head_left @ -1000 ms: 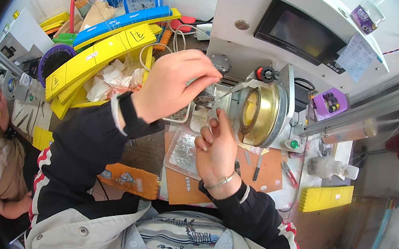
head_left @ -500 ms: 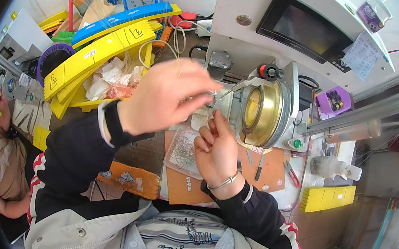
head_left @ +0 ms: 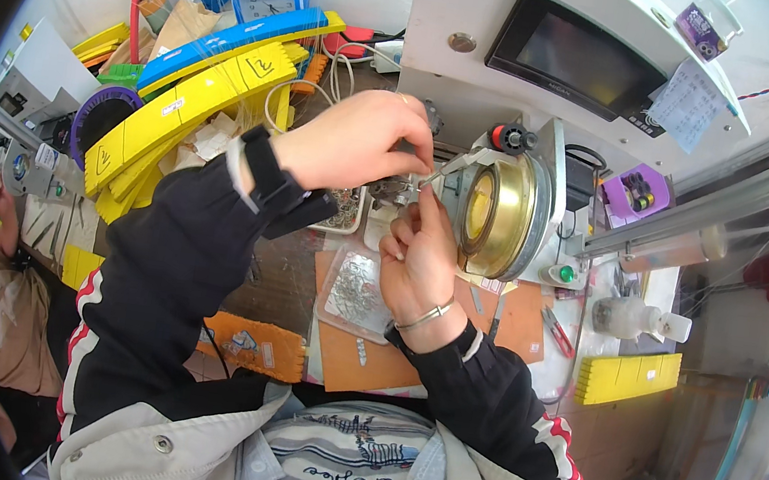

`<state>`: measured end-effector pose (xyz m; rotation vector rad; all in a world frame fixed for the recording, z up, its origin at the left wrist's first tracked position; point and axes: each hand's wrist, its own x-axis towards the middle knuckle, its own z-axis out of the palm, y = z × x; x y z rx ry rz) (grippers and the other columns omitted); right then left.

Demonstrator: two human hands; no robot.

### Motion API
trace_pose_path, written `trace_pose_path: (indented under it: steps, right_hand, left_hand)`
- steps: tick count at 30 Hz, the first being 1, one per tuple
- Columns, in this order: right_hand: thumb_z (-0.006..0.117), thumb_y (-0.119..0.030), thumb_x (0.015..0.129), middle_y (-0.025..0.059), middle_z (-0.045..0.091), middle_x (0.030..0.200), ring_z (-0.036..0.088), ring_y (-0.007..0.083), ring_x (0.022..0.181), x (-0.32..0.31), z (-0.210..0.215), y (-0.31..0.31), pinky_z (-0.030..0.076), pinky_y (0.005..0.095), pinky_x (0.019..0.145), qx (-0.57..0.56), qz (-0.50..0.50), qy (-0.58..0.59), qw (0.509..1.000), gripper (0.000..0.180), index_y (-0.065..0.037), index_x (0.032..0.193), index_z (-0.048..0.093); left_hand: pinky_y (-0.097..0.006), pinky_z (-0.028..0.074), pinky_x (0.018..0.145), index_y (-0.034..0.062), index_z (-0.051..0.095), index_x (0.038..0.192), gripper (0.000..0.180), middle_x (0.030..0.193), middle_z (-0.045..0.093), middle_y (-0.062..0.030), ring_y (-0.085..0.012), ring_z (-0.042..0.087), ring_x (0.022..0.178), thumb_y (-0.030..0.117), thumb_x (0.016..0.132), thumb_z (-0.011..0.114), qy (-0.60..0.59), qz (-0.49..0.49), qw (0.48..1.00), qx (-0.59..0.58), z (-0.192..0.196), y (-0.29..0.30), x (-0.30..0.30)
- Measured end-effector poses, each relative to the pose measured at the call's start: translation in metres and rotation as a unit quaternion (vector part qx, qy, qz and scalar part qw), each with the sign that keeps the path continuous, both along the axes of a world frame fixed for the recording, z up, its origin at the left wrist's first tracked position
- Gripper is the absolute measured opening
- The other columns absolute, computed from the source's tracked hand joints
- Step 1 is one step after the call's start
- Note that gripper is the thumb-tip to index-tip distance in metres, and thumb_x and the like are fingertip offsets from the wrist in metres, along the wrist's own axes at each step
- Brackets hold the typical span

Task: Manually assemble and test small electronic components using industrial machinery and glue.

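Note:
My left hand (head_left: 359, 140) reaches in from the left, its thumb and forefinger pinched at the small metal head of a bench machine. Just below it, my right hand (head_left: 421, 259) points upward with thumb and forefinger pressed together near the same spot. Whatever lies between the fingertips is too small to make out. Right of both hands sits a round brass-coloured drum (head_left: 509, 213) on the machine, with a black and red knob (head_left: 514, 139) above it. Under my right hand lies a clear plastic tray (head_left: 354, 289) of fine metal pieces.
Yellow toothed strips (head_left: 193, 108) and a blue strip (head_left: 236, 41) are stacked at left. A machine housing with a dark screen (head_left: 574, 56) stands behind. Red-handled pliers (head_left: 559, 333) and a white bottle (head_left: 631, 319) lie right. Another person (head_left: 6, 307) sits far left.
My left hand has come down to the machine head and closed its fingertips there. My right hand has risen slightly, its fingertips now close to the left ones.

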<state>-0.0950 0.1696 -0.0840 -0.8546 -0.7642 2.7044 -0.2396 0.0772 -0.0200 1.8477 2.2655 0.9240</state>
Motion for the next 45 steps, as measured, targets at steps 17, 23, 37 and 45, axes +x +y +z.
trace_pose_path:
  steps: [17,23,37,45]
  right_hand:
    - [0.061,-0.02,0.104,-0.0075,0.042,0.07,0.032,0.0029,0.057,0.068,0.028,0.007,0.027,0.0212,0.051,0.001,0.189,0.047,0.981,0.013,-0.011,0.097,0.058]
    - [0.063,-0.015,0.103,-0.0057,0.051,0.078,0.04,0.0018,0.063,0.1,0.036,0.037,0.032,0.0192,0.056,0.164,0.315,0.043,0.934,0.008,-0.008,0.1,0.06]
    - [0.067,-0.012,0.079,0.0039,0.067,0.092,0.069,0.025,0.083,0.089,-0.008,0.061,0.055,0.0357,0.07,0.903,0.306,0.113,0.279,0.035,-0.014,0.114,0.069]
    - [0.075,-0.014,0.082,0.008,0.069,0.094,0.069,0.0267,0.085,0.096,0.009,0.071,0.055,0.0372,0.07,0.868,0.255,0.145,0.401,0.029,-0.009,0.109,0.068]
  left_hand:
    - [-0.04,0.05,0.093,0.0111,0.078,0.103,0.032,0.117,0.072,-0.0031,-0.029,0.063,0.111,0.005,0.072,0.078,0.186,0.151,0.949,0.204,-0.025,-0.036,0.093]
    - [-0.047,0.047,0.102,0.0112,0.076,0.093,0.02,0.105,0.076,-0.0006,-0.0298,0.066,0.119,0.008,0.073,0.078,0.168,0.08,0.951,0.245,-0.046,-0.037,0.088]
    - [-0.05,0.047,0.106,0.0074,0.072,0.094,0.016,0.088,0.069,-0.0054,-0.0332,0.065,0.123,0.003,0.08,0.077,0.126,0.062,0.948,0.285,-0.067,-0.032,0.088]
    - [-0.051,0.043,0.111,0.0074,0.073,0.093,0.014,0.085,0.068,-0.006,-0.0337,0.063,0.126,0.002,0.08,0.075,0.154,0.076,0.952,0.255,-0.069,-0.035,0.085]
